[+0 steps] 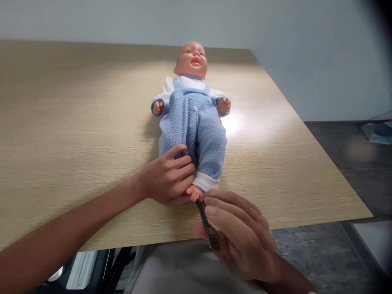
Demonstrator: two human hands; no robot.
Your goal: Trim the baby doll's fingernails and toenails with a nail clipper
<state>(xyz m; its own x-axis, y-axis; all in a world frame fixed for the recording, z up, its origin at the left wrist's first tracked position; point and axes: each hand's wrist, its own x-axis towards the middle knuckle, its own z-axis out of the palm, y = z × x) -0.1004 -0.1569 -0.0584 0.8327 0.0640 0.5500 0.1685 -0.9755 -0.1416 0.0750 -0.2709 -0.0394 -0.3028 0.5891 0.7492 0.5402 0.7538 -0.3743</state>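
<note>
A baby doll (191,118) in blue fleece overalls and a white top lies on its back, head toward the far side. My left hand (171,175) is closed at the lower end of the doll's leg on the left, hiding that foot; its fingertips reach the other bare foot (195,192). In my right hand (245,232) is a dark metal nail clipper (206,224), held between thumb and fingers. The clipper's jaw end is at the toes of the uncovered foot, and whether it touches them I cannot tell.
The light wood table (76,122) meets a pale wall (122,20) at the back. Its right edge slants down to a near corner, above a dark floor (330,151). Below the front edge are my grey-clothed lap (192,269) and a black frame at lower left.
</note>
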